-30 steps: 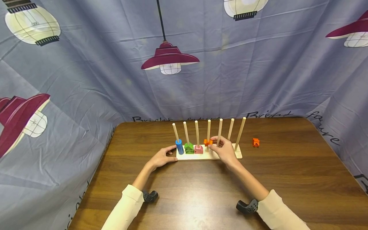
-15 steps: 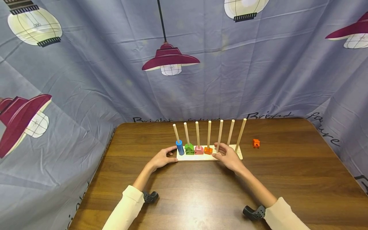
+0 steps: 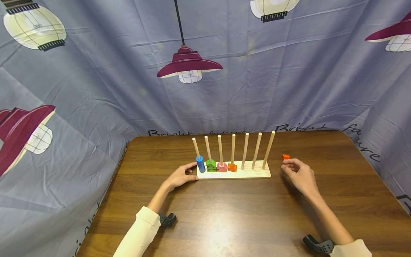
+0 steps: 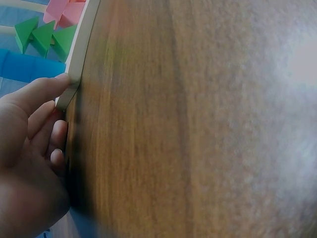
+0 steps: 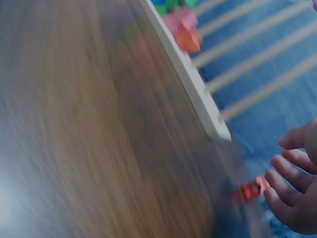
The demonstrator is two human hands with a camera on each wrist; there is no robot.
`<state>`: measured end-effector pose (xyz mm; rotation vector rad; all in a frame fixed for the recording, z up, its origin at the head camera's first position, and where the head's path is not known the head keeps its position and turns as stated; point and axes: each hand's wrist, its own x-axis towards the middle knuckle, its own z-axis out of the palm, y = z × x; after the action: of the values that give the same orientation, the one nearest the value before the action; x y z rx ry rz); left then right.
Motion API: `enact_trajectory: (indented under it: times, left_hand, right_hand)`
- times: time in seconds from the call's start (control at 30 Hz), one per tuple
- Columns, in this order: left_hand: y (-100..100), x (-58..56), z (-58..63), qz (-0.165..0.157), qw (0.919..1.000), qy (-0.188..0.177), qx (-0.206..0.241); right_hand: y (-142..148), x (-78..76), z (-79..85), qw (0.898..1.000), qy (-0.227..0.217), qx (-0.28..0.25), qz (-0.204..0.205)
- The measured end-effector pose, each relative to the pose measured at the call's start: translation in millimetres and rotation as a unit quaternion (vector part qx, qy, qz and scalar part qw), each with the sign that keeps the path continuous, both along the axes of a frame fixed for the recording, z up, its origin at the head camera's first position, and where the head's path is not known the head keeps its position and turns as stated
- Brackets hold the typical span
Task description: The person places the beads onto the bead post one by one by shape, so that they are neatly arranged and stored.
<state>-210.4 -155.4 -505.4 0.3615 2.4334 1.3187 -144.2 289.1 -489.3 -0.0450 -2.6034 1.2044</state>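
Note:
A pale wooden peg board (image 3: 253,173) with a row of several upright pegs stands on the table. My left hand (image 3: 179,177) grips its left end, thumb at the front corner and fingers by the end face. From the left, the pegs bear a blue cylinder stack (image 3: 201,166), green triangular pieces (image 4: 42,38), a pink block (image 3: 222,167) and an orange block (image 3: 232,167); the other three pegs are bare. To the board's right, my right hand (image 3: 301,176) reaches with loosely bent fingers just in front of a loose orange block (image 3: 286,156), partly hidden by the fingers.
The brown wooden table (image 3: 199,221) extends around the board on all sides. Behind it hangs a grey-blue curtain (image 3: 257,89) printed with lamps. Black wrist mounts (image 3: 318,245) sit at both cuffs.
The orange block has slid down the fourth peg to the board. My right hand has let go of it and moved right to the loose orange block. The left hand has stayed in place.

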Motion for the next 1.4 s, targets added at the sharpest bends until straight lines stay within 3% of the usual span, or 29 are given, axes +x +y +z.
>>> enact_trajectory:
  times: [0.07,0.17,0.33,0.5,0.83,1.1,1.4]
  left_hand:
    - [0,-0.1,0.4,0.001,1.0,0.0,0.001]
    - [-1,-0.6,0.4,0.003,1.0,0.001,0.0]
    - [1,-3.1,-0.9,-0.002,1.0,0.006,-0.001]
    - [2,-4.5,-1.1,-0.002,1.0,0.003,0.001]
    - [2,-4.9,-1.8,-0.002,1.0,-0.001,0.0]
    - [1,-2.8,-0.9,-0.002,1.0,-0.003,0.004]
    - [1,-0.4,1.0,0.003,1.0,-0.006,0.003]
  right_hand:
    - [12,-4.0,-3.0,0.999,-0.002,0.001,-0.033]
    - [23,-12.8,-9.4,0.998,-0.022,-0.004,-0.051]
    - [28,-28.7,-20.9,0.997,-0.05,0.007,-0.051]
    - [24,-39.5,-26.4,0.997,-0.05,0.01,-0.056]
    - [23,-43.3,-29.6,0.997,-0.033,0.011,-0.067]
    - [16,-28.8,-16.3,0.998,-0.017,-0.022,-0.056]
    - [2,-13.4,17.8,0.995,0.045,-0.084,-0.028]
